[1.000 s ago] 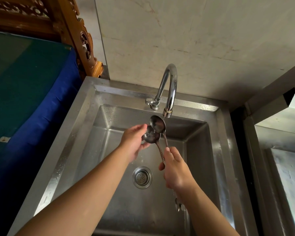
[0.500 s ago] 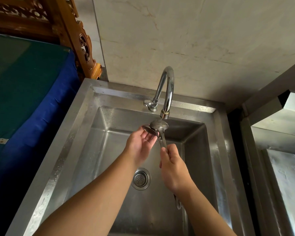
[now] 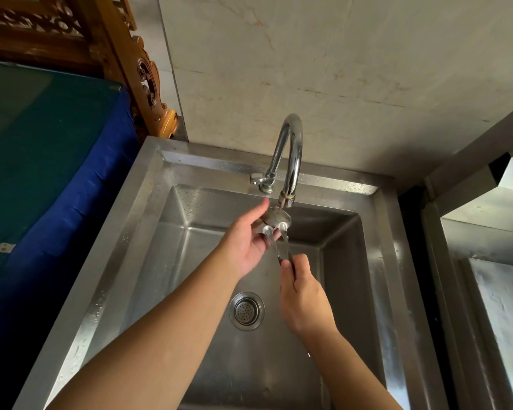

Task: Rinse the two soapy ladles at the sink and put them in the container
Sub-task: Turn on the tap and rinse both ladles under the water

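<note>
A pale, marbled wall (image 3: pixel 353 69) backs a stainless steel sink (image 3: pixel 148 232) whose basin is flecked with water drops and has a round strainer drain (image 3: pixel 247 311) in its floor. To the left of the sink lies a blue and green covered surface (image 3: pixel 42 173), with a carved wooden frame (image 3: pixel 137 69) standing behind it. To the right is a second steel unit (image 3: pixel 486 261), set just beside the sink.

A curved chrome tap (image 3: pixel 290 149) rises from the back ledge of the sink and bends over the basin. Directly under its spout are the bowls of the two ladles (image 3: pixel 274 221), held together side by side, bowls up toward the spout and handles slanting down toward the person. Whether water is running cannot be told for certain.

The right hand (image 3: pixel 304 294) has its grip closed around both handles, fingers curled tight near the middle of the shafts. The left hand (image 3: pixel 246 241) is open and cupped, palm turned toward the bowls, its thumb lying over the top of the nearer bowl and its fingers under it; that grip is wide and loose, touching the ladles rather than clamping them. Both forearms reach in from the lower edge, above the basin. The container is out of sight.
</note>
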The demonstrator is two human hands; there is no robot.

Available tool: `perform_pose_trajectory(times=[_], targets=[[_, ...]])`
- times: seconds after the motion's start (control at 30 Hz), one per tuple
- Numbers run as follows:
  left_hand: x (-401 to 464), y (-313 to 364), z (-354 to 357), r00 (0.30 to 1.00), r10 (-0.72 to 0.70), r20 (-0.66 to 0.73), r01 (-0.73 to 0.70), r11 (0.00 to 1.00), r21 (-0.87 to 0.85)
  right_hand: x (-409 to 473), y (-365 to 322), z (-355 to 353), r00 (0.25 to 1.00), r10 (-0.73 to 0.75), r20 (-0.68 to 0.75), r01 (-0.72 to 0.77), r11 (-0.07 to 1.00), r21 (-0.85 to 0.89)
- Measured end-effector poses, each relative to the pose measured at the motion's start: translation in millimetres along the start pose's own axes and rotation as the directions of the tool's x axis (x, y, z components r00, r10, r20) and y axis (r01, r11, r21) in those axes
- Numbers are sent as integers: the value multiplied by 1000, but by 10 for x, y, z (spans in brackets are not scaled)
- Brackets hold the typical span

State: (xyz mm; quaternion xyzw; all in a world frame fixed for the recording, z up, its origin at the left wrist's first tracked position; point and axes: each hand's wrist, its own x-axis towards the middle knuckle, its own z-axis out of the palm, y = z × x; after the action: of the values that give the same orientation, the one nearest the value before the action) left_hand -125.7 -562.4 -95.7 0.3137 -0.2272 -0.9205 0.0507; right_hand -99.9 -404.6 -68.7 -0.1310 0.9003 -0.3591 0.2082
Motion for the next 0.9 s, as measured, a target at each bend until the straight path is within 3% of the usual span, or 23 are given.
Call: perform_pose_trajectory(times=[0.13,0.27,0.33,0.4,0.67,0.9], targets=[[31,62,17,999,54,-1,-49,914,403,65,71,-35,996,-92,-22,89,991,-97],[69,213,76,979,202,16,-137,601,788,88,182,-66,973,-220,-72,199,955,-221],[66,230,142,970,241,27,-135,440,888,89,212,-55,961,-264,-85,235,937,-260],[72,207,207,967,255,24,-121,370,921,87,205,-38,951,-295,-94,257,920,-296],[151,243,379,970,103,-222,86,705,704,60,263,-68,953,-291,-81,267,938,-223],[220,297,350,961,-64,-268,222,754,618,105,346,-150,962,-273,-17,272,962,-32]])
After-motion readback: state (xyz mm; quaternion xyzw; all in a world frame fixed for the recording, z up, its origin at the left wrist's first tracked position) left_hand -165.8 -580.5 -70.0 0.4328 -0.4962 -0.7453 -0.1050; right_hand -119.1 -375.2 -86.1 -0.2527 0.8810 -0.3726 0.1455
